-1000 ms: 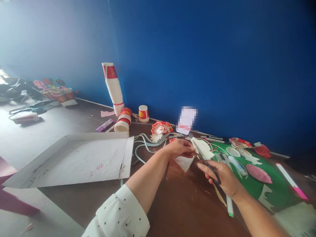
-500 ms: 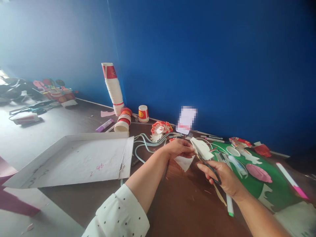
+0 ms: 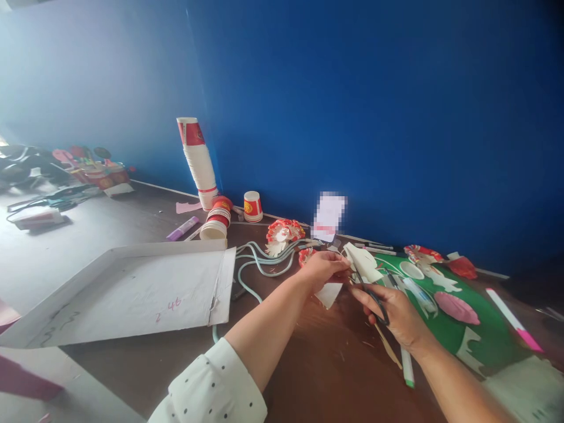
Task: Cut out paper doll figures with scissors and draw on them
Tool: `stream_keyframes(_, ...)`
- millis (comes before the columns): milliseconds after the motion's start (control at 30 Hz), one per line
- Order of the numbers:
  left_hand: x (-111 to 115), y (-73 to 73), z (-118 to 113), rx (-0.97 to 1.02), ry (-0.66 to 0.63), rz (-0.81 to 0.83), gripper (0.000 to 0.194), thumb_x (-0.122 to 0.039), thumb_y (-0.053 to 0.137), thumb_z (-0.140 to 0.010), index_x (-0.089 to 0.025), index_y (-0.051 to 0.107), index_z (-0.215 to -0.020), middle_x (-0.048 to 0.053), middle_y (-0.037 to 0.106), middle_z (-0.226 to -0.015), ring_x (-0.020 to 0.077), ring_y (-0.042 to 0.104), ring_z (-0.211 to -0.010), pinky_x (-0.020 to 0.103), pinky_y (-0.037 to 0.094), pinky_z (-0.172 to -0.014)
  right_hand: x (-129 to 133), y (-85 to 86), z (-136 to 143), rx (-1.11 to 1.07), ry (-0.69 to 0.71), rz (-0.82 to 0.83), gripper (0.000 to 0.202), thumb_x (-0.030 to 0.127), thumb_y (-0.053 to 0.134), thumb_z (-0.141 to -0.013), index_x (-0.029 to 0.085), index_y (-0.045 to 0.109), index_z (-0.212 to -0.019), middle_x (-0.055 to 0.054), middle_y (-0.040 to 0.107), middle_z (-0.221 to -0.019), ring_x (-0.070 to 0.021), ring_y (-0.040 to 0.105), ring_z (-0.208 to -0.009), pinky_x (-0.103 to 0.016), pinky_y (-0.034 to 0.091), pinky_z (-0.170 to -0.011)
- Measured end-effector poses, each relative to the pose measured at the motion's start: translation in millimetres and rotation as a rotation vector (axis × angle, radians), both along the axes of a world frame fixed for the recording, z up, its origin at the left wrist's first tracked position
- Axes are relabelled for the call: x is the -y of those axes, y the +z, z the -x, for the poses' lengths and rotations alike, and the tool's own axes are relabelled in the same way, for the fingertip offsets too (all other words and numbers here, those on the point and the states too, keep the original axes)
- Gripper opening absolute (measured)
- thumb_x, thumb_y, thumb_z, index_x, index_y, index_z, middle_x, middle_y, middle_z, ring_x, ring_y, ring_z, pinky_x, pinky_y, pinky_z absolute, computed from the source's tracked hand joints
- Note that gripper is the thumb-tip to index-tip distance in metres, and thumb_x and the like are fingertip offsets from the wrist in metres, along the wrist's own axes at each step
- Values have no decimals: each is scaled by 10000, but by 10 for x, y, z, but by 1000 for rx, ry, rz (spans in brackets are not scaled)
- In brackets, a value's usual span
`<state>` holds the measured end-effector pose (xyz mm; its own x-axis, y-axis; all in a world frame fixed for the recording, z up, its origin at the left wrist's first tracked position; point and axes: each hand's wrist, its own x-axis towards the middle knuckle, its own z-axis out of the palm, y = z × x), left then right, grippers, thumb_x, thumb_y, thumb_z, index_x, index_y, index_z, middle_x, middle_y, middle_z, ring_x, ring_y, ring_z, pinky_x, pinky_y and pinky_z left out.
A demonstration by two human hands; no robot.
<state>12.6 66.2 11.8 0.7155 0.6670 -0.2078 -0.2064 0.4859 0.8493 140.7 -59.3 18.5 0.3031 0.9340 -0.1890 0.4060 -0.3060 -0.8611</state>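
Observation:
Right of centre, my left hand (image 3: 326, 271) pinches the edge of a cream-white piece of paper (image 3: 365, 263). My right hand (image 3: 392, 308) is closed around the handles of black scissors (image 3: 374, 298), whose blades point up and left against the paper. The fingertips of the two hands are close together but apart. Below my left hand a white scrap (image 3: 329, 295) lies on the brown table. Behind that hand is a red and white cut piece (image 3: 306, 255), partly covered.
At left lies a white cardboard tray (image 3: 145, 288). Behind it stand a tall stack of paper cups (image 3: 200, 167) and a single red cup (image 3: 252, 207). Pale cables (image 3: 259, 258) curl mid-table. A green sheet (image 3: 489, 320) at right bears a pink piece (image 3: 457, 308) and markers.
The view has shifted slightly, so the tray and cups sit a little further left and lower. The paper has turned a little between my hands, and more of the red and white piece shows.

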Motion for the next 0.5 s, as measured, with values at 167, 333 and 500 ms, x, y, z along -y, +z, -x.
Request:
stream_keyframes(167,-8,-46,-52,-27,78,-75,168,-169,722,-747,-99,573,-710,15,590,-618,79,573,-561,294,516,-726,4,19,14,-23,58,-4,432,574,621,-786,210,717,-997,21,586,-617,-140,551,-531,-274,427,-546)
stream_keyframes(333,-75,15,5,-20,119,-68,192,-184,735,-728,-99,567,-688,10,579,-593,69,546,-529,257,492,-660,2,33,38,-16,188,-45,353,539,578,-837,217,710,-895,12,602,-605,-163,556,-622,-281,414,-611)
stream_keyframes(500,-107,12,48,67,75,-17,297,-270,811,-635,-105,570,-689,-2,567,-586,67,526,-548,267,490,-676,3,-4,45,-120,146,-46,346,532,595,-829,208,688,-909,3,607,-664,-166,563,-628,-286,410,-598)
